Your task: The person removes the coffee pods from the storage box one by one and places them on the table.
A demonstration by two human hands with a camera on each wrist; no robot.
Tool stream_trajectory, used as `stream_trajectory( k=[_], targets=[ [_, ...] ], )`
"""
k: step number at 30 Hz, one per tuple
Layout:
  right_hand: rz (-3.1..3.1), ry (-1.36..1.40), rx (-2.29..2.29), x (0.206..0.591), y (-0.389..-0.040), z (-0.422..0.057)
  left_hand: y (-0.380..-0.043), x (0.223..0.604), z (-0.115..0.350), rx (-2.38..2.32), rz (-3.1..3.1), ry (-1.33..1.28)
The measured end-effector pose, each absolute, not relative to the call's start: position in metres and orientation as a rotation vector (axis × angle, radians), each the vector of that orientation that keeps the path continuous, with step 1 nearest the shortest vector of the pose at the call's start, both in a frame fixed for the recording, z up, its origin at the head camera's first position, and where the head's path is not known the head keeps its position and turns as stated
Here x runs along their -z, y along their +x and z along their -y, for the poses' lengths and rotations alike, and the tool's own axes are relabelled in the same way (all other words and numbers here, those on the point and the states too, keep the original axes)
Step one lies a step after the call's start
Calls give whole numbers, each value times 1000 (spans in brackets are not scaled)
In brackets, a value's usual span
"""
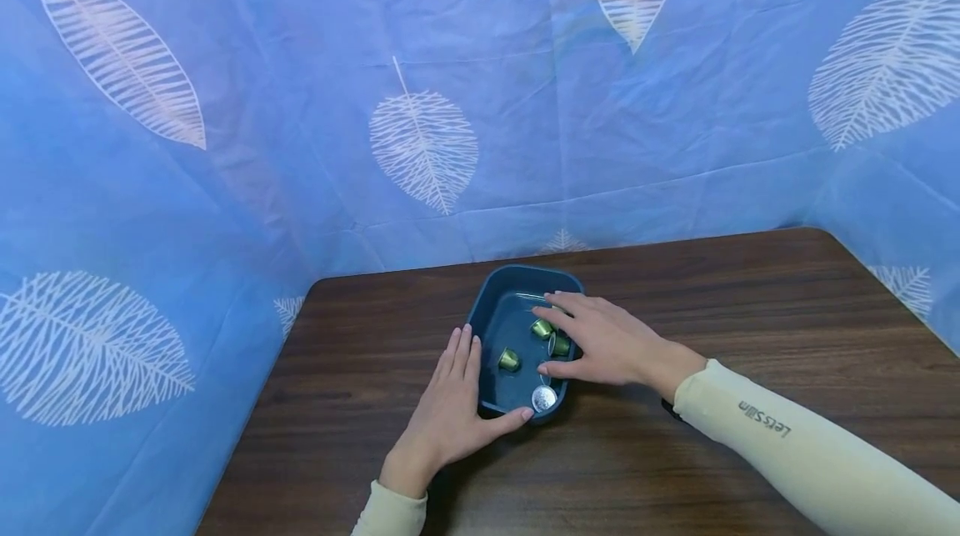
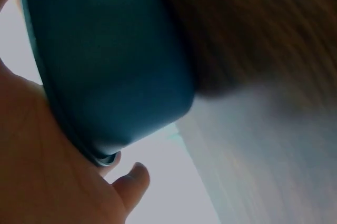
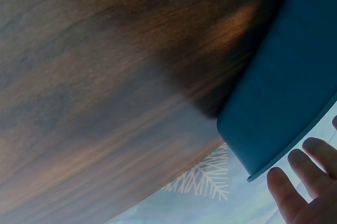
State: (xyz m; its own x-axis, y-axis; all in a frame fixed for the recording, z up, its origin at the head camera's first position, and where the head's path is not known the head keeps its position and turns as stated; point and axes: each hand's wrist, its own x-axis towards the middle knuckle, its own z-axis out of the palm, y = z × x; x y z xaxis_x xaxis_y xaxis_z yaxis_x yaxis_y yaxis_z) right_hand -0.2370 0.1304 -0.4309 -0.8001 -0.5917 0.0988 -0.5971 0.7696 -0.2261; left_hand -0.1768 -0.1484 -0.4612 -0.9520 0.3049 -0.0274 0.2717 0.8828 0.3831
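A dark teal plastic bin (image 1: pixel 491 323) sits on the wooden table. Inside lie several coffee capsules: a green one (image 1: pixel 509 359) on the left, two green ones (image 1: pixel 558 344) by the right wall, and one with its silver lid (image 1: pixel 544 398) facing up at the near end. My left hand (image 1: pixel 444 418) lies along the bin's left side, fingers straight at the rim and thumb stretched to the near rim. My right hand (image 1: pixel 611 343) reaches over the right rim, fingers spread above the right-hand capsules. In the right wrist view its fingers (image 3: pixel 310 174) show beside the bin's outer wall (image 3: pixel 289 92).
The dark wooden table (image 1: pixel 750 311) extends to both sides of the bin, its back edge close behind the bin. A blue cloth (image 1: pixel 510 119) with white leaf prints hangs behind and at both sides.
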Motion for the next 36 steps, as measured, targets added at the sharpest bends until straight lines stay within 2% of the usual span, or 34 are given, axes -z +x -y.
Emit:
stream_trajectory(
  k=[36],
  targets=[
    [2780, 1132, -271, 437, -237, -115, -177, 467, 149, -595, -2991, 464]
  ],
)
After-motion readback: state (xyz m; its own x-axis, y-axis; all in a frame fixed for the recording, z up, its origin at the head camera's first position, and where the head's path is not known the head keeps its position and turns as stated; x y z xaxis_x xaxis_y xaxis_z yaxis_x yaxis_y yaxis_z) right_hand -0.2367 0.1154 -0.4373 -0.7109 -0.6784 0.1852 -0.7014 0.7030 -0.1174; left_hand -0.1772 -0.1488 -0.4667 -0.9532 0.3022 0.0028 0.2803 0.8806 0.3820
